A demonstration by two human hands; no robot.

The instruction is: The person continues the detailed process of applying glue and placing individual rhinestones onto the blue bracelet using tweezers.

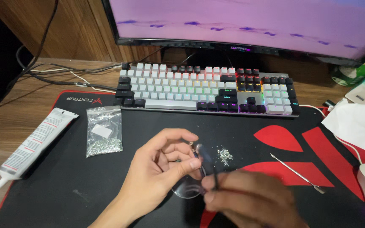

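Your left hand pinches a small clear-lensed object; right hand, blurred, grips a thin dark stick. Loose silver rhinestones just beyond your fingertips could scatter if brushed.

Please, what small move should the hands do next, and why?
Probably the right hand should dip its thin dark stick into the small pile of shiny rhinestones. The stick's tip is by the small clear piece pinched in the left hand, and the pile lies just beside them.
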